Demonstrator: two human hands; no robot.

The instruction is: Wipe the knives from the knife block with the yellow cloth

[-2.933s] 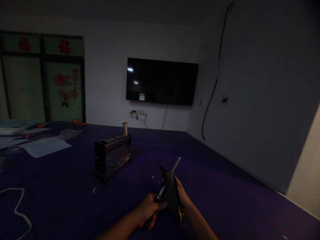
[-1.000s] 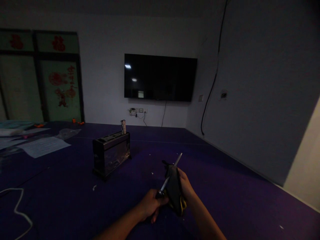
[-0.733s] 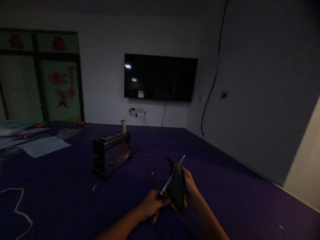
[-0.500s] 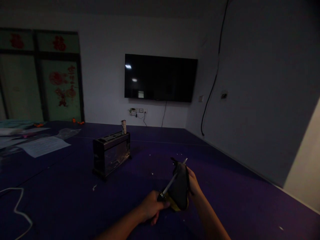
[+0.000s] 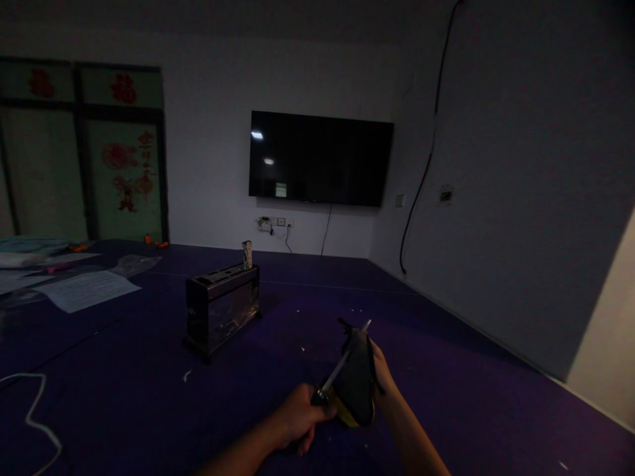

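Observation:
My left hand is closed round the dark handle of a knife, whose thin pale blade slants up to the right. My right hand grips a dark block with a yellowish underside, pressed against the blade. Both hands hover low over the purple floor. A dark knife block with slots on top stands on the floor ahead to the left, with one light handle sticking up from it.
A black TV hangs on the far wall above sockets and a cable. Papers and plastic lie at the left. A white cord curls at lower left. A grey wall runs along the right.
The knife blade has slid down through the block, so less of its tip shows above it. My right hand has turned the block a little and both hands sit slightly lower.

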